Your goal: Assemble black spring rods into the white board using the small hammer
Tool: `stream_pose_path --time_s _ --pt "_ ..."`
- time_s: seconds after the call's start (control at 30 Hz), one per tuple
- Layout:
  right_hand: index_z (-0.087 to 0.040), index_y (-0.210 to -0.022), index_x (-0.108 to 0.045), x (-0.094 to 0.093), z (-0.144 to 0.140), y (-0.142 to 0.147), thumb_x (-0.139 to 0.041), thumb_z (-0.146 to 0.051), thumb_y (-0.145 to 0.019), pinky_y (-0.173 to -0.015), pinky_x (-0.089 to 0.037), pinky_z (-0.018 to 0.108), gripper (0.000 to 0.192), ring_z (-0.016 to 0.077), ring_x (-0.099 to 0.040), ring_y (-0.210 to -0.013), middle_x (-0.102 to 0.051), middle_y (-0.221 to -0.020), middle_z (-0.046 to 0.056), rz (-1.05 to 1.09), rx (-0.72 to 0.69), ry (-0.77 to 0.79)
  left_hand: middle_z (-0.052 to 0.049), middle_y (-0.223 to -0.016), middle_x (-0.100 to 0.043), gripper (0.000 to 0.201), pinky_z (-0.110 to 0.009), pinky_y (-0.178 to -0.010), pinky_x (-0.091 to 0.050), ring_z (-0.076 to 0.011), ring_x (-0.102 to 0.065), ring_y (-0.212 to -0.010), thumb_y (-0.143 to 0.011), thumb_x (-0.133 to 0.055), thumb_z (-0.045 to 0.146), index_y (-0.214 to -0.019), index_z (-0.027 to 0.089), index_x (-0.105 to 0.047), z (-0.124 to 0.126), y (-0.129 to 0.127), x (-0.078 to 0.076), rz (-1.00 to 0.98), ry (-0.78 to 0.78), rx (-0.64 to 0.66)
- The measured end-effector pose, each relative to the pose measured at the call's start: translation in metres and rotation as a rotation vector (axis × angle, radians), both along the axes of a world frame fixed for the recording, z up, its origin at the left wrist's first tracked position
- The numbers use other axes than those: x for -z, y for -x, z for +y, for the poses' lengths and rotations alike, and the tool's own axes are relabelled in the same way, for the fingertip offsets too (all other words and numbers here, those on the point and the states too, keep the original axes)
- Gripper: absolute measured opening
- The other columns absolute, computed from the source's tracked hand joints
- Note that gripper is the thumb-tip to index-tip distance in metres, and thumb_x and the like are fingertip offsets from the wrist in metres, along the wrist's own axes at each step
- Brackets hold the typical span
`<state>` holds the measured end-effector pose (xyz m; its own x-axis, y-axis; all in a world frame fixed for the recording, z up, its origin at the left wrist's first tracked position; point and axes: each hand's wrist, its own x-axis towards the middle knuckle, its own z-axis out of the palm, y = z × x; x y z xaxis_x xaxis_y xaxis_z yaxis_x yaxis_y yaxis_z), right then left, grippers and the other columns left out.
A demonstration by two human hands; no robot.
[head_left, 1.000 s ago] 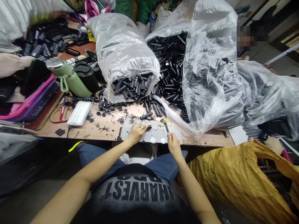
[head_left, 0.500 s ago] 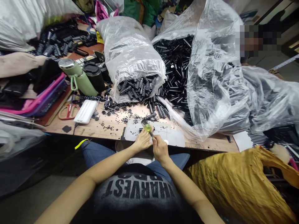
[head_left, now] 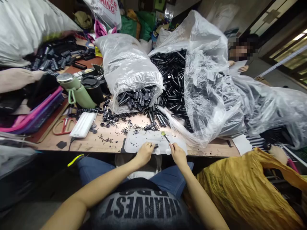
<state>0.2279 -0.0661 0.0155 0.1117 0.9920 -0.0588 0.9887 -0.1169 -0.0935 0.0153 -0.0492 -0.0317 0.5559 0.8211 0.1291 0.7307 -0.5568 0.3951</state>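
black tube (head_left: 156, 146) juts from the pinched fingers of the left hand (head_left: 145, 152), its visible end pointing roughly sideways, toward the right hand (head_left: 178, 153); the part under the grip cannot be told. the right fingers are wrapped around a hammer-like tool (head_left: 167, 138), whose handle slants away and leftward, so the yellowish head lies beyond the tube and a little to its right, apart from it. a grey mat (head_left: 134, 137) lies beneath, bare in the gap between tube and head, with white discs (head_left: 168, 151) just on the near side. the front edge of the worktop (head_left: 216, 149) runs close below both hands; farther off, ridged black pieces (head_left: 162, 118) and a clear plastic bag (head_left: 207, 95) bound the room.
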Motion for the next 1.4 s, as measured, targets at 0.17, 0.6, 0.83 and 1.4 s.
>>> stream_pose_path --time_s 0.17,0.6,0.83,1.4 --pt "-0.018 -0.083 -0.057 0.031 0.003 -0.040 -0.035 -0.044 -0.099 -0.063 -0.033 0.028 0.037 0.0196 -0.059 -0.075 -0.063 -0.082 0.007 -0.096 -0.009 -0.142 -0.014 -0.110 -0.057 0.037 -0.037 -0.084 -0.048 -0.0242 -0.054 -0.100 -0.093 -0.044 0.024 -0.128 0.014 -0.049 0.012 -0.009 -0.010 -0.100 -0.043 -0.016" --pt "-0.007 -0.104 -0.060 -0.010 0.121 -0.076 -0.045 -0.020 -0.092 -0.089 -0.035 0.038 0.023 0.0278 -0.044 -0.110 -0.056 -0.113 0.022 0.099 0.375 -0.275 -0.020 -0.105 -0.059 0.033 -0.040 -0.080 -0.045 -0.0288 -0.053 -0.099 -0.090 -0.037 0.011 -0.117 0.007 -0.055 0.135 -0.045 -0.005 0.158 -0.041 -0.185" --pt "-0.011 -0.099 -0.067 -0.027 0.128 -0.075 -0.048 -0.018 -0.091 -0.098 -0.031 0.039 0.021 0.0249 -0.041 -0.117 -0.059 -0.117 0.018 0.409 0.424 -0.293 -0.019 -0.106 -0.059 0.033 -0.040 -0.078 -0.048 -0.0275 -0.059 -0.091 -0.091 -0.037 0.020 -0.115 0.009 -0.057 0.137 -0.033 0.002 -0.133 0.041 -0.247" --pt "-0.017 -0.107 -0.060 -0.012 0.079 0.036 -0.068 -0.069 -0.062 -0.073 -0.054 0.034 0.070 0.0188 -0.064 -0.085 -0.065 -0.096 0.008 1.282 0.039 -0.143 0.005 -0.047 -0.050 0.042 -0.017 -0.039 -0.029 -0.0053 -0.040 -0.038 -0.053 -0.082 0.041 -0.073 0.013 -0.058 0.085 -0.020 -0.065 -1.073 1.021 -0.353"
